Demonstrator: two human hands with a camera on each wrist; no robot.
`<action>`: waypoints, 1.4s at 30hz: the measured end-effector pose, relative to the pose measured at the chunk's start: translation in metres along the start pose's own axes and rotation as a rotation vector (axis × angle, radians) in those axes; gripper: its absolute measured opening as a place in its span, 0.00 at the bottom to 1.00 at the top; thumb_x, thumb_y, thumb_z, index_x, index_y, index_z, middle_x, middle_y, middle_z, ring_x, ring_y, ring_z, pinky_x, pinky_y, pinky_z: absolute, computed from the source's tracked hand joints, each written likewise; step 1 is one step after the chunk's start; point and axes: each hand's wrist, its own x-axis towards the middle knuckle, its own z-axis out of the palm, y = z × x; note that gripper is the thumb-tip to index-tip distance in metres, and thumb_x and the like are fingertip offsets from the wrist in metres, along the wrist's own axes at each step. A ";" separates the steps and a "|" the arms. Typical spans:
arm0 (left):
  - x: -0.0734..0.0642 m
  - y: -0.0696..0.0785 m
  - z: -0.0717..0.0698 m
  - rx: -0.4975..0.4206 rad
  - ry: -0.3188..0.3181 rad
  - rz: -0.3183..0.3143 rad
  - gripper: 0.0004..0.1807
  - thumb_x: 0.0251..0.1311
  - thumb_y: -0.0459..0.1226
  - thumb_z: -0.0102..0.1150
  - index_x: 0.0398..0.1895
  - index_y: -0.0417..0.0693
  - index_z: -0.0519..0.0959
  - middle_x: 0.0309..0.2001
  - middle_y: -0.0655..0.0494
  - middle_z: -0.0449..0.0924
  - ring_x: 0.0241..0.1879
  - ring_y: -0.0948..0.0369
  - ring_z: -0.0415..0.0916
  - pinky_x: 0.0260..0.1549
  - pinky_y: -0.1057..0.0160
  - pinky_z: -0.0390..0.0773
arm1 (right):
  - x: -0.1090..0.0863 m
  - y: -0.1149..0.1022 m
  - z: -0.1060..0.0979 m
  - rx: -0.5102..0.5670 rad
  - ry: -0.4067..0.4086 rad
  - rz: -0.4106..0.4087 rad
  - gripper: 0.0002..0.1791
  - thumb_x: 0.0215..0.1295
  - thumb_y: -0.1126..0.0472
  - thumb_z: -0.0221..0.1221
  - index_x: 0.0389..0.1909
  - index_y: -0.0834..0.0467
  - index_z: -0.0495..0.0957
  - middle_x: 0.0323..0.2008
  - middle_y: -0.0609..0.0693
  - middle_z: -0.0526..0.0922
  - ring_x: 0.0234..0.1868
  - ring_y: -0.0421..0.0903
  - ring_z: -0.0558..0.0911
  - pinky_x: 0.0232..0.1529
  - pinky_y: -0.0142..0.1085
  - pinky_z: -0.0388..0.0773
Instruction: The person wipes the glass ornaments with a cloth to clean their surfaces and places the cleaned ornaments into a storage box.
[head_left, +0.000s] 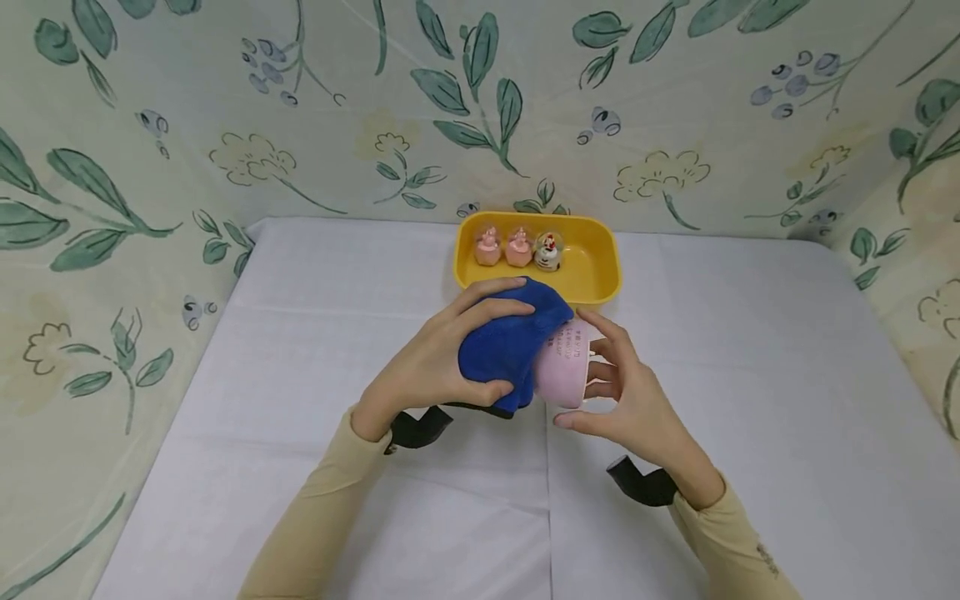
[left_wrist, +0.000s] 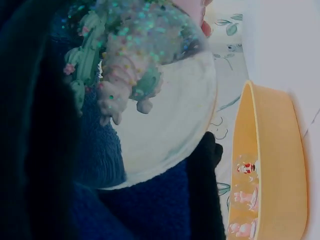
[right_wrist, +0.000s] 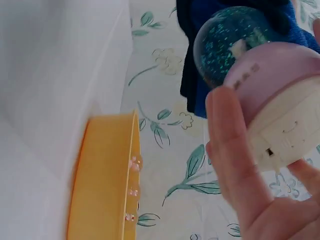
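A snow globe with a pink base [head_left: 561, 368] is held tilted above the white table, its base toward the right. Glitter and a small unicorn-like figure show inside its clear dome [left_wrist: 165, 110] in the left wrist view. My left hand [head_left: 427, 358] grips a blue cloth [head_left: 498, 354] with a dark edge, wrapped over the dome. Around the base, my right hand [head_left: 641, 400] curls its fingers and thumb at the rim. The pale underside [right_wrist: 287, 122] carries a small black switch, seen in the right wrist view.
Behind the hands stands a yellow tray [head_left: 596, 287] with three small globe figurines [head_left: 518, 248] at its left and middle. A white cloth [head_left: 315, 333] covers the table. Leaf-patterned fabric [head_left: 525, 108] hangs behind it.
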 end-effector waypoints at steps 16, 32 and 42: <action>0.005 0.010 0.002 0.138 -0.008 0.026 0.40 0.45 0.48 0.71 0.64 0.57 0.66 0.71 0.58 0.52 0.64 0.53 0.59 0.54 0.50 0.72 | 0.005 0.008 0.001 -0.024 0.169 -0.145 0.48 0.32 0.75 0.76 0.61 0.64 0.66 0.51 0.58 0.75 0.37 0.42 0.82 0.36 0.31 0.81; 0.001 0.004 -0.004 0.041 0.000 -0.003 0.37 0.45 0.45 0.71 0.62 0.57 0.69 0.71 0.60 0.52 0.64 0.52 0.58 0.52 0.48 0.73 | 0.004 0.001 -0.001 -0.105 -0.008 -0.133 0.56 0.39 0.66 0.77 0.71 0.57 0.55 0.56 0.57 0.68 0.35 0.43 0.82 0.35 0.32 0.81; 0.004 0.008 0.003 0.114 -0.021 0.023 0.40 0.44 0.47 0.72 0.64 0.59 0.66 0.71 0.58 0.50 0.64 0.53 0.59 0.53 0.50 0.73 | 0.005 0.008 0.003 0.002 0.118 -0.109 0.45 0.41 0.64 0.76 0.62 0.63 0.65 0.44 0.60 0.73 0.24 0.44 0.84 0.23 0.34 0.81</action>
